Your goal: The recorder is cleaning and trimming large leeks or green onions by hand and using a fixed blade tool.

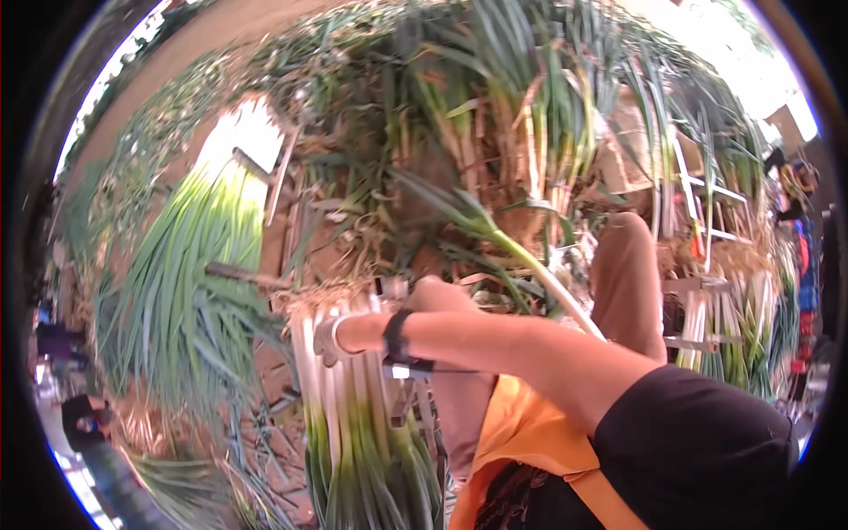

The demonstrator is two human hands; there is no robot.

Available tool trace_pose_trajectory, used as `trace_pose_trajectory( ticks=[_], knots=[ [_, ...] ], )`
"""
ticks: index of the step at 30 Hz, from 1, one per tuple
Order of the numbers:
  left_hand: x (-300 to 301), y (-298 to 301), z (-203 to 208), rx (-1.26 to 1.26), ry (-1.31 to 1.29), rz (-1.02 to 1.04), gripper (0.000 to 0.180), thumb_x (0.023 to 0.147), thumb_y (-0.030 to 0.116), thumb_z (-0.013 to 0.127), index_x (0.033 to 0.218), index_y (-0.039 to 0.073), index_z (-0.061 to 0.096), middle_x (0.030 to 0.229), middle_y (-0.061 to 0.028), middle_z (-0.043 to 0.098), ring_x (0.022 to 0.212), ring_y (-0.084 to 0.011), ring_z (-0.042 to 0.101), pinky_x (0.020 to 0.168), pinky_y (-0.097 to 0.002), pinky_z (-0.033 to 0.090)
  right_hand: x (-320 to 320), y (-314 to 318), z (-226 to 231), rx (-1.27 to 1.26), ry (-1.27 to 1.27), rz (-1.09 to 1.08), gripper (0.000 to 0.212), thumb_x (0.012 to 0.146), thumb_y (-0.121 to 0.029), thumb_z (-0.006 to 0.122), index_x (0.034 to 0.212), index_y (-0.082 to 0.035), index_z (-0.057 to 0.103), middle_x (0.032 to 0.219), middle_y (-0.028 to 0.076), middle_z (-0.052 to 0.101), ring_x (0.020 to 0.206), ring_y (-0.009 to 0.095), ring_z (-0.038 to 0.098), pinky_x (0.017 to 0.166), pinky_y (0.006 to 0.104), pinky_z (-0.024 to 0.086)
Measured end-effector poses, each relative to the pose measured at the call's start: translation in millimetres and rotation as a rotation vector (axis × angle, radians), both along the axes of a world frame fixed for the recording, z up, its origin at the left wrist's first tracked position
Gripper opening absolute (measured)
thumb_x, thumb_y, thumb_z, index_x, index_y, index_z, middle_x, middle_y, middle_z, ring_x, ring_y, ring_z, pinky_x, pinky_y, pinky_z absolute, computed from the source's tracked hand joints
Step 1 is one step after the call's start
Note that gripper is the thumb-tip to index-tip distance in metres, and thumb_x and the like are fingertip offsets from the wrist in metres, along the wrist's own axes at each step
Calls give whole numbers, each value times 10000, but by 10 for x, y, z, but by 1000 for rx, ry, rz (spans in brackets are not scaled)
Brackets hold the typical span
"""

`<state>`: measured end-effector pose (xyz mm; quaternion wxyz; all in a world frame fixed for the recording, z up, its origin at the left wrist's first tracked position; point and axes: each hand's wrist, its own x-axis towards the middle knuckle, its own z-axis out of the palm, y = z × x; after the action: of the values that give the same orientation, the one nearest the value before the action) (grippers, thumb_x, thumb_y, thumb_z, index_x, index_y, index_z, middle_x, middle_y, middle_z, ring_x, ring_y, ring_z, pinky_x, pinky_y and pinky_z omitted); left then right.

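My right arm reaches across to the left from the right side, with a dark band on its wrist. My right hand (329, 340), in a pale glove, is on the white stalks of a leek bundle (358, 433), its fingers curled over a leek (332, 397); motion blurs them somewhat. The bundle's roots face away and its green leaves point toward me. It rests between upright metal posts. A single leek (539, 269) slants above my forearm, its white end meeting the arm's edge; what supports it is hidden. My left hand is out of view.
Another large leek bundle (199, 247) lies at the left by metal bars (243, 274). Loose leeks (521, 106) are heaped ahead. More bundled leeks (724, 322) sit in a metal frame (702, 284) at the right. Leaf scraps litter the ground. My knee (627, 265) stands close to the loose leek.
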<state>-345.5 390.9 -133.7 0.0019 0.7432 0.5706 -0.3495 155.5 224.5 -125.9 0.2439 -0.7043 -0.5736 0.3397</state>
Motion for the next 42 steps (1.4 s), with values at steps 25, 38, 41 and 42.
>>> trace_pose_trajectory(
  ticks=[25, 38, 41, 42],
  knots=[
    [4992, -3621, 108, -1850, -1456, 780, 513, 870, 485, 454, 1194, 87, 444, 1200, -79, 492, 1088, -221, 475, 896, -454, 415, -399, -4435, 1031, 249, 1146, -860, 484, 786, -160, 632, 1225, -44, 467, 674, -18, 551, 562, 66, 510, 479, 226, 433],
    [3230, -3364, 929, -1112, -1460, 942, 311, 843, 300, 574, 1062, 98, 483, 918, -82, 541, 901, -249, 528, 832, -425, 449, 1329, -4317, 189, -248, 10, -714, 512, 723, -283, 683, 1132, -24, 516, 948, 138, 618, 841, 258, 583, 701, 362, 466],
    [3096, -3329, 885, -991, -1409, 1125, 278, 852, 293, 555, 1048, 107, 489, 947, -92, 544, 936, -272, 528, 858, -459, 446, 2106, -4107, -15, -355, -76, -1377, 669, 654, -349, 735, 1190, -38, 486, 1046, 178, 608, 943, 304, 586, 767, 399, 452],
    [2963, -3309, 839, -956, -1423, 1182, 268, 855, 291, 549, 1044, 110, 490, 956, -96, 545, 948, -280, 528, 867, -470, 446, 2248, -4010, -197, -237, -49, -1480, 705, 636, -359, 744, 1202, -38, 473, 1049, 171, 610, 940, 305, 592, 788, 407, 450]
  ],
)
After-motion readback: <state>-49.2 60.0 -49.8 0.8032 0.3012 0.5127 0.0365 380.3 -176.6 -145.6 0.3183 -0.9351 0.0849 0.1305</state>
